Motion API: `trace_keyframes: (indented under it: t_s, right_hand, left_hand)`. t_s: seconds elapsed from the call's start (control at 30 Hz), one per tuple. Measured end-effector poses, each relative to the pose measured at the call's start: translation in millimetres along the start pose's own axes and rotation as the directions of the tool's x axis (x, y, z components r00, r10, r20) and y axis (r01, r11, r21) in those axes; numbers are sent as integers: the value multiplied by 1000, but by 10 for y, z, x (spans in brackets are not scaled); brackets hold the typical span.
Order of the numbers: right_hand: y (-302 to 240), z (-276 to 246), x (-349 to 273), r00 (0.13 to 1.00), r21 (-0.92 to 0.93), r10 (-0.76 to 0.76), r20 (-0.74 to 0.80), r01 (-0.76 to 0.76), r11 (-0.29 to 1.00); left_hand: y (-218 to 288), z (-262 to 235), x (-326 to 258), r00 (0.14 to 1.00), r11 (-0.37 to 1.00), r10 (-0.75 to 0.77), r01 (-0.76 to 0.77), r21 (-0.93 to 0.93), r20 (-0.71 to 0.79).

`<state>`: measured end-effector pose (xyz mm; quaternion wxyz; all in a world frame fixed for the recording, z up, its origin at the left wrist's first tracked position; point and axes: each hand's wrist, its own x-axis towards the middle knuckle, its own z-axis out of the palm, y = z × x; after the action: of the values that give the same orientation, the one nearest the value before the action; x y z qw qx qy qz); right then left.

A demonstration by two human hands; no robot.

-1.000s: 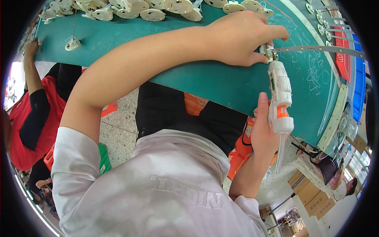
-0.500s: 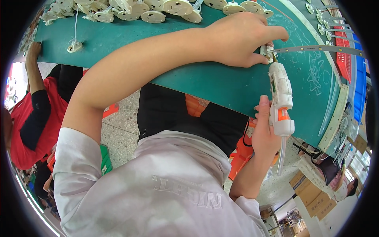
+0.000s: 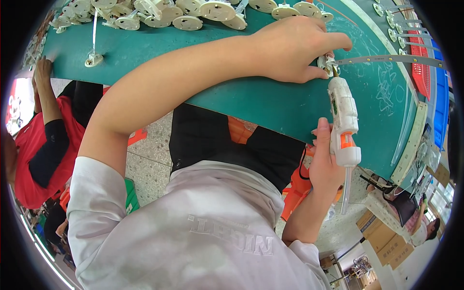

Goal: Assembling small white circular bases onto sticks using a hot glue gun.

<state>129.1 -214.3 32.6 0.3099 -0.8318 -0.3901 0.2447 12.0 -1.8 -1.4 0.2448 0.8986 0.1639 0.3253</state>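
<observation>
In my right hand point(image 3: 325, 164) is a white hot glue gun point(image 3: 344, 104) with an orange band and a clear glue stick sticking out of its rear end. Its nozzle meets or nearly meets a small cream plastic part point(image 3: 327, 65) on the table. My left hand point(image 3: 302, 46) reaches across and steadies that part between thumb and fingers, which cover some of it. From the part a narrow LED strip point(image 3: 391, 59) runs off to the right.
Cream round plastic bases point(image 3: 217, 10) lie heaped along the far side of the green table point(image 3: 232, 101). One more part point(image 3: 94, 60) with an upright strip stands at left. Red point(image 3: 420, 72) and blue trays lie beyond the right edge. A co-worker in red point(image 3: 50, 145) sits at left.
My hands and the glue gun stay almost in place. The co-worker's arm at left has shifted slightly, and the whole view has moved a little.
</observation>
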Motion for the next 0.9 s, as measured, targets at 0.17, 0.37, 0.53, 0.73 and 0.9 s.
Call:
trace_keyframes:
  t_s: [0.17,0.37,0.53,0.73,0.9]
  right_hand:
    - [-61,51,30,998,87,-59,-28,61,994]
    - [-111,65,69,991,70,-128,-45,131,989]
    - [-144,61,37,993,-1,-103,-62,103,995]
    - [-204,120,40,965,26,-223,-139,229,973]
    - [-118,79,34,938,-61,-324,-122,319,946]
  left_hand:
    - [-9,9,-15,1000,1000,6,-6,19,-7]
    - [-1,-5,-15,1000,999,-22,21,31,8]
    - [-19,4,-17,1000,1000,20,-20,19,-18]
    - [-8,8,-20,1000,1000,-2,2,-3,-8]
    - [-3,-9,-24,1000,1000,-6,6,3,-4]
